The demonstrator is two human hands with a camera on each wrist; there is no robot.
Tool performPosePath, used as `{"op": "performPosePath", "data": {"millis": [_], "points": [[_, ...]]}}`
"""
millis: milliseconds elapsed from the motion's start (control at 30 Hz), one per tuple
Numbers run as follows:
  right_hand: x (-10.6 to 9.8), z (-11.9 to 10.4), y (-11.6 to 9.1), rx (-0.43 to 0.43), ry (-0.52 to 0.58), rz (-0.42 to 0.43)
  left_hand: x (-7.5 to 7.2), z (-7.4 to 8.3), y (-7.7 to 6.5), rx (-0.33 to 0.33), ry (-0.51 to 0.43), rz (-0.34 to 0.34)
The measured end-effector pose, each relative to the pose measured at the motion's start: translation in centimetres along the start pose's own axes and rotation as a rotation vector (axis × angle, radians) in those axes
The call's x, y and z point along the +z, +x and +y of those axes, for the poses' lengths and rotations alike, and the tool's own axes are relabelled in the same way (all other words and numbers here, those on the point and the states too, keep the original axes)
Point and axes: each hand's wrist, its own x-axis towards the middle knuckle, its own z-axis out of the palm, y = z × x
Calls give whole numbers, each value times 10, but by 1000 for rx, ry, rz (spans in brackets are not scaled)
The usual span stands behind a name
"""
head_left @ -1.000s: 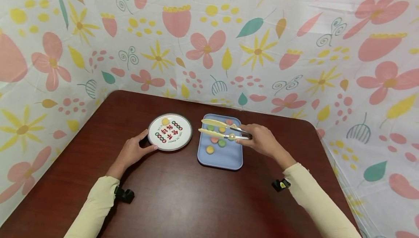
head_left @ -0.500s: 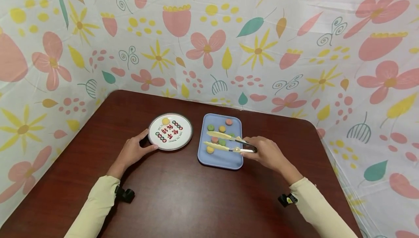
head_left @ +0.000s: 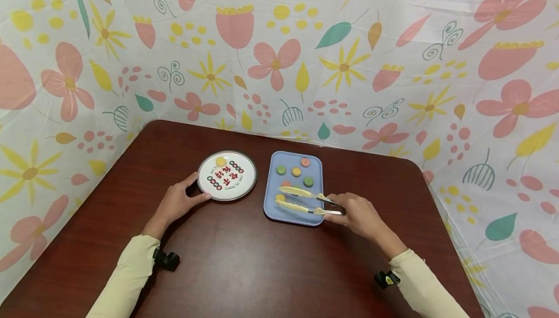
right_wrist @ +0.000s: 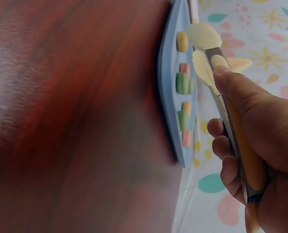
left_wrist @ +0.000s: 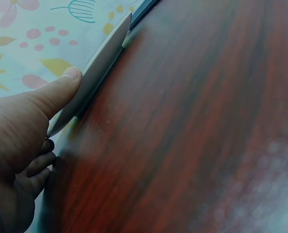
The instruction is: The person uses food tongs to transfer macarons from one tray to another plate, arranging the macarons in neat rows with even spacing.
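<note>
My left hand (head_left: 179, 200) holds the near left rim of a round white plate (head_left: 248, 177) printed with red characters; in the left wrist view its thumb (left_wrist: 68, 85) lies at the rim. One yellow macaron (head_left: 221, 161) sits on the plate. My right hand (head_left: 358, 213) grips a pair of tongs (head_left: 297, 191) with pale yellow tips and metal handles. The tongs' arms are spread, over the near half of a blue tray (head_left: 271, 213). On the tray lie several pink, green and yellow macarons; a yellow macaron (head_left: 280, 197) is by the tongs' tips, and another is mostly hidden behind them.
Plate and tray stand side by side on a dark brown wooden table (head_left: 227, 259), with a narrow gap between them. A floral curtain (head_left: 275, 90) hangs along the table's back and sides. Each wrist carries a small black camera mount.
My right hand has brought the spread tongs nearer to me and slightly right, from the tray's far half to its near half. The left hand and plate have stayed put.
</note>
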Motion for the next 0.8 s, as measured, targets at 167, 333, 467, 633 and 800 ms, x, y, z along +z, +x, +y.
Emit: {"op": "performPosePath", "data": {"millis": [167, 333, 467, 633, 800], "points": [[6, 2, -5, 25, -9, -15, 0, 0, 0, 1, -2, 2], [9, 4, -7, 22, -13, -16, 0, 1, 0, -1, -1, 1], [11, 4, -9, 10, -14, -11, 0, 1, 0, -1, -2, -1], [11, 5, -10, 1, -19, 4, 0, 0, 0, -1, -6, 2], [12, 5, -11, 3, -22, 5, 0, 1, 0, -3, -4, 1]]}}
